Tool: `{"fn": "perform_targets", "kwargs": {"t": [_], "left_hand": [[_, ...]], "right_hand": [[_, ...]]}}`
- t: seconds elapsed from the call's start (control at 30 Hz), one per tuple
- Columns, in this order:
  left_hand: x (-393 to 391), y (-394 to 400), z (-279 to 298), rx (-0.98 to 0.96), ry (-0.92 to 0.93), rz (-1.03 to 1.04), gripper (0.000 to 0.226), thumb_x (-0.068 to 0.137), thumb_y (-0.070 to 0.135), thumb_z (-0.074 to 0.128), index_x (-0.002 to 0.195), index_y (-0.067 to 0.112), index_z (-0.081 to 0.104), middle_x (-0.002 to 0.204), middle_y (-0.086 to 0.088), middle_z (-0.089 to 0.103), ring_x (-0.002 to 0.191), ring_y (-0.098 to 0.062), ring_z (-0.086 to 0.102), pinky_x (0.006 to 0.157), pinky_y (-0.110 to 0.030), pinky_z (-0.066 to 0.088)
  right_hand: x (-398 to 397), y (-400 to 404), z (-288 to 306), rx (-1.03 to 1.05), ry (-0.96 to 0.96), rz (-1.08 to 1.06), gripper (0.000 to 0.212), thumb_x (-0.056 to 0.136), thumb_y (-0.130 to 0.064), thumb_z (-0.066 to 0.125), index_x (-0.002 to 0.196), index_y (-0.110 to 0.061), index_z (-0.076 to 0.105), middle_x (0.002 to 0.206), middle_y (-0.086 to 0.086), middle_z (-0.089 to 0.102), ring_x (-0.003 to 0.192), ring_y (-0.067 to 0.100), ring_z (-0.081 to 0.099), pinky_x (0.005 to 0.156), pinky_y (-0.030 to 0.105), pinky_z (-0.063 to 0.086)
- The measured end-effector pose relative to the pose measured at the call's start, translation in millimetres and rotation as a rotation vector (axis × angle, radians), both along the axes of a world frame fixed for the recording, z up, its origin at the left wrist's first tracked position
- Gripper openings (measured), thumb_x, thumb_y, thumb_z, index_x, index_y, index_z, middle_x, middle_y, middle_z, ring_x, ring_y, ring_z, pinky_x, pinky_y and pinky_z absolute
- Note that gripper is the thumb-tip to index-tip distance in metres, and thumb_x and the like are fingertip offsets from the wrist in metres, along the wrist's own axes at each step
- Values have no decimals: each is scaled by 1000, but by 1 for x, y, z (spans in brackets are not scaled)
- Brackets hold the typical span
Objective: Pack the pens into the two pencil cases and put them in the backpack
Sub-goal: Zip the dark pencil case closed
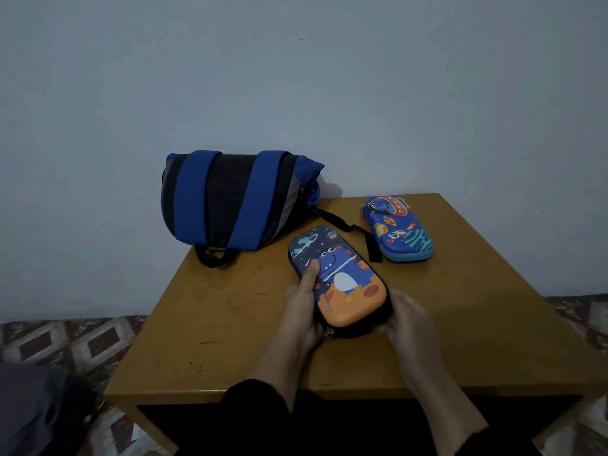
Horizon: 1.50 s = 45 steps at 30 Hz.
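Note:
A dinosaur pencil case (342, 278), dark blue and orange, lies closed in the middle of the wooden table (230, 324). My left hand (304, 307) grips its left side, thumb on the lid. My right hand (406, 319) holds its near right corner, fingers curled round the edge. A second, blue space-themed pencil case (399, 230) lies closed at the back right. The blue and black backpack (237, 199) lies on its side at the table's back left, straps facing me. No pens are visible.
A black strap (348, 228) from the backpack runs across the table between the two cases. A pale wall stands behind the table. Patterned floor (65, 340) shows on both sides, and a dark object (39, 409) sits at the lower left.

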State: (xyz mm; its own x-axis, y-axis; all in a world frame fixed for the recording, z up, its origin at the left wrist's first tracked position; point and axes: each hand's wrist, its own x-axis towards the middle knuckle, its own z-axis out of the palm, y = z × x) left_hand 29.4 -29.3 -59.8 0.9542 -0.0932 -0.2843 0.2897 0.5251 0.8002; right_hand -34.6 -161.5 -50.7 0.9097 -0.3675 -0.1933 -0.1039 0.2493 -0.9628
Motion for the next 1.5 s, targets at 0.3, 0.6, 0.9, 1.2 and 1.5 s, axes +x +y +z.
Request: {"fn": "perform_targets", "kwargs": {"t": [0.3, 0.6, 0.9, 1.2, 1.5], "left_hand": [[-2, -1, -3, 7, -56, 91, 45, 92, 34, 59, 119, -2, 57, 107, -21, 70, 102, -36, 67, 92, -50, 52], [0, -1, -9, 25, -60, 112, 57, 86, 41, 64, 125, 0, 54, 111, -21, 69, 102, -38, 66, 90, -52, 53], [0, -2, -10, -41, -126, 99, 56, 84, 39, 63, 125, 2, 53, 113, -20, 68, 105, -38, 65, 95, -56, 49], [-1, 0, -9, -43, -119, 26, 47, 91, 32, 61, 129, 5, 52, 116, -20, 67, 107, -39, 64, 92, -56, 50], [-4, -1, -6, -61, -140, 37, 48, 90, 30, 61, 129, 4, 51, 116, -20, 67, 109, -39, 63, 94, -55, 50]], "right_hand": [[-32, 30, 5, 293, 121, 312, 24, 83, 20, 47, 97, 1, 55, 91, 24, 67, 85, 35, 68, 81, 41, 55], [-32, 29, 10, 157, 144, 396, 14, 83, 6, 62, 92, -4, 59, 75, 15, 70, 61, 18, 60, 46, 22, 43], [-33, 5, 18, 315, 249, 481, 9, 85, 7, 56, 81, 0, 56, 65, 14, 63, 53, 15, 56, 43, 22, 47], [-31, -39, 29, 543, 280, 381, 19, 71, 2, 56, 86, -9, 49, 59, 13, 60, 43, 14, 56, 39, 18, 47], [-19, -50, 43, 438, 288, 250, 11, 89, 4, 48, 87, -7, 50, 63, 16, 57, 53, 18, 52, 37, 18, 47]]}}
